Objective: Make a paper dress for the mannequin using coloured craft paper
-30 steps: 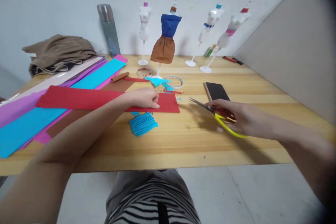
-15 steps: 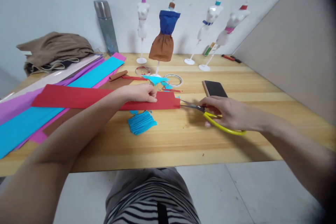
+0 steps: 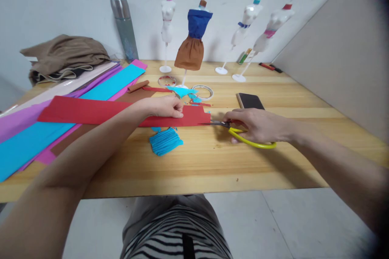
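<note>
A long folded strip of red crepe paper (image 3: 193,118) lies across the table, with a small step cut into its right end. My left hand (image 3: 170,107) is closed on top of it, fingers curled and holding the paper down. In my right hand (image 3: 258,123) are scissors (image 3: 252,139) with yellow handles. Their blades meet the paper's right end near its lower edge, one blade over the red. Just below the strip sits a pleated piece of blue crepe paper (image 3: 165,141). Blue scraps (image 3: 182,91) and a roll of tape (image 3: 203,92) lie behind my left hand.
Several small white dress forms (image 3: 168,20) stand along the wall; one wears a blue top and brown skirt (image 3: 191,53). A dark phone (image 3: 251,101) lies behind my right hand. At left are coloured paper sheets (image 3: 112,83), a brown cloth (image 3: 67,50) and a flask (image 3: 125,30).
My right hand has moved left with the scissors, bringing the blades from just off the red paper onto its right end. My left hand stays on the paper.
</note>
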{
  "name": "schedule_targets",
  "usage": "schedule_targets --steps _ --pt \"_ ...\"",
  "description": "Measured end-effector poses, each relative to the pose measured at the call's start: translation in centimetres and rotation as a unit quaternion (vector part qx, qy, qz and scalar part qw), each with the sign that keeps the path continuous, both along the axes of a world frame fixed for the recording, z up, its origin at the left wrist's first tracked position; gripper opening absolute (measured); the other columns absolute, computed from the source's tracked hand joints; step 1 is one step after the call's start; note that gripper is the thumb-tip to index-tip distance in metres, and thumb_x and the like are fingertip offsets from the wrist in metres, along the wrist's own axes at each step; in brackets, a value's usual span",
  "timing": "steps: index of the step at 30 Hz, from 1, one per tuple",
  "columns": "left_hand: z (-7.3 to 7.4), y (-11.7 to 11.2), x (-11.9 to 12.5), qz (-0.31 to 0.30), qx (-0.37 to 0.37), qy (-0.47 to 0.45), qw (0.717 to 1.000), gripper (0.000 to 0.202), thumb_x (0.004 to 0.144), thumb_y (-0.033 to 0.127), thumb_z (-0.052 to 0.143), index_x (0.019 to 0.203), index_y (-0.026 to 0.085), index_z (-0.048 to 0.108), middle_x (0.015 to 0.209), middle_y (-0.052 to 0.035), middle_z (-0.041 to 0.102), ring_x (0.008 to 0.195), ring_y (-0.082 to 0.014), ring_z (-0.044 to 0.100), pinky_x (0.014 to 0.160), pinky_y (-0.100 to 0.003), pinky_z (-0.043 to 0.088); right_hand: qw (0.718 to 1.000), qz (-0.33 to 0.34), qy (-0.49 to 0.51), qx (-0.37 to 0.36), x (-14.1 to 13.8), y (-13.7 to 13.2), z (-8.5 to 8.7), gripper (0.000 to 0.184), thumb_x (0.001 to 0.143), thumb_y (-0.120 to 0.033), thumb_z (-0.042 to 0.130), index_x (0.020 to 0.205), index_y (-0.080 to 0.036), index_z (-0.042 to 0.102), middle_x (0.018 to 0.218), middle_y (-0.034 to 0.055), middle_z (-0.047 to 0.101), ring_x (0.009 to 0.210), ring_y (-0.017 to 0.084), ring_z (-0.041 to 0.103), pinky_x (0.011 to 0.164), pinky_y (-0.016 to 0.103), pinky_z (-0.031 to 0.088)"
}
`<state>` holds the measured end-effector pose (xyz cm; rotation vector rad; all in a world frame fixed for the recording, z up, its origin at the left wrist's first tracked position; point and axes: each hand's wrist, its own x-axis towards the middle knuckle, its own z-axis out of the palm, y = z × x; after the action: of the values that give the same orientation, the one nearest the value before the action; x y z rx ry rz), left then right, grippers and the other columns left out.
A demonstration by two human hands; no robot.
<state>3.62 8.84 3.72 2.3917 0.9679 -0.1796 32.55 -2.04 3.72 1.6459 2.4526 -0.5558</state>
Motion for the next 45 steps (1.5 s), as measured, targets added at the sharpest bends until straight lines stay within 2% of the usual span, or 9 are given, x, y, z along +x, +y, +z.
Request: schedule_targets --steps 5,10,21,26,30,34,37,40,45 --pt "0.0 0.0 0.1 -0.002 0.000 0.004 1.000 0.016 0.081 0.035 0.060 0.078 0.020 0.057 0.085 -0.0030 0.061 0.084 -0.0210 0.056 0.067 -0.031 0.033 1.000 -0.011 0.010 -0.002 0.2 0.3 0.2 0.035 0.080 -0.044 0.064 0.104 -0.019 0.066 0.090 0.0099 0.067 0.078 0.024 0.060 0.071 0.034 0.042" --pt "-0.1 0.2 0.0 -0.007 -0.005 0.000 1.000 0.017 0.080 0.037 0.060 0.077 0.020 0.056 0.082 -0.0023 0.060 0.082 -0.0201 0.055 0.068 -0.030 0.034 1.000 -0.013 0.021 -0.013 0.2 1.2 0.0 0.042 0.075 -0.050 0.072 0.108 -0.024 0.068 0.076 0.0025 0.061 0.069 0.021 0.055 0.065 0.033 0.040" --pt "-0.3 0.4 -0.1 -0.025 0.008 0.012 1.000 0.018 0.083 0.038 0.058 0.081 0.020 0.059 0.086 -0.0026 0.061 0.084 -0.0202 0.056 0.067 -0.030 0.035 0.998 -0.005 0.050 -0.036 0.2 2.0 0.0 0.038 0.078 -0.042 0.073 0.112 -0.025 0.074 0.084 0.0046 0.070 0.077 0.024 0.063 0.073 0.035 0.046" --pt "0.0 0.3 -0.1 -0.034 0.011 0.019 0.999 0.019 0.083 0.038 0.057 0.082 0.020 0.058 0.086 -0.0023 0.062 0.085 -0.0204 0.057 0.068 -0.030 0.036 0.997 0.009 0.065 -0.050 0.4 2.4 -0.1 0.049 0.078 -0.050 0.072 0.116 -0.019 0.076 0.076 0.0026 0.063 0.066 0.018 0.051 0.065 0.032 0.040" --pt "0.0 0.4 -0.1 -0.033 0.013 0.024 0.999 0.019 0.082 0.039 0.056 0.082 0.020 0.059 0.087 -0.0027 0.062 0.085 -0.0206 0.058 0.068 -0.030 0.036 0.994 0.017 0.089 -0.055 0.5 2.5 -0.1 0.048 0.078 -0.051 0.073 0.113 -0.019 0.077 0.069 -0.0009 0.052 0.062 0.014 0.039 0.060 0.030 0.034" --pt "0.1 0.3 -0.1 -0.033 0.010 0.022 0.999 0.020 0.082 0.040 0.056 0.083 0.020 0.059 0.088 -0.0034 0.062 0.087 -0.0209 0.057 0.070 -0.030 0.037 0.993 0.033 0.101 -0.050 0.8 2.6 -0.3 0.044 0.080 -0.050 0.072 0.111 -0.019 0.077 0.066 -0.0023 0.045 0.061 0.013 0.033 0.059 0.029 0.031" --pt "0.3 0.1 -0.1 -0.032 0.005 0.021 0.999 0.020 0.083 0.039 0.055 0.083 0.020 0.058 0.088 -0.0035 0.062 0.087 -0.0206 0.057 0.071 -0.029 0.039 0.994 0.034 0.093 -0.044 1.0 2.7 -0.5 0.047 0.078 -0.054 0.071 0.109 -0.020 0.077 0.065 -0.0035 0.042 0.061 0.013 0.031 0.059 0.029 0.032" --pt "0.4 0.0 -0.1 -0.029 0.004 0.024 0.999 0.020 0.082 0.039 0.055 0.082 0.020 0.057 0.088 -0.0034 0.062 0.087 -0.0204 0.057 0.071 -0.029 0.039 0.996 0.035 0.078 -0.030 1.1 2.8 -0.6 0.045 0.078 -0.052 0.071 0.106 -0.018 0.077 0.065 -0.0034 0.043 0.061 0.013 0.033 0.059 0.030 0.033" --pt "0.3 0.0 -0.1 -0.029 0.007 0.030 0.999 0.022 0.083 0.041 0.054 0.084 0.020 0.058 0.090 -0.0036 0.063 0.088 -0.0205 0.057 0.071 -0.030 0.038 0.994 0.064 0.088 -0.015 1.0 2.9 -0.5 0.037 0.082 -0.047 0.069 0.106 -0.019 0.072 0.071 -0.0003 0.055 0.061 0.014 0.042 0.062 0.030 0.035"
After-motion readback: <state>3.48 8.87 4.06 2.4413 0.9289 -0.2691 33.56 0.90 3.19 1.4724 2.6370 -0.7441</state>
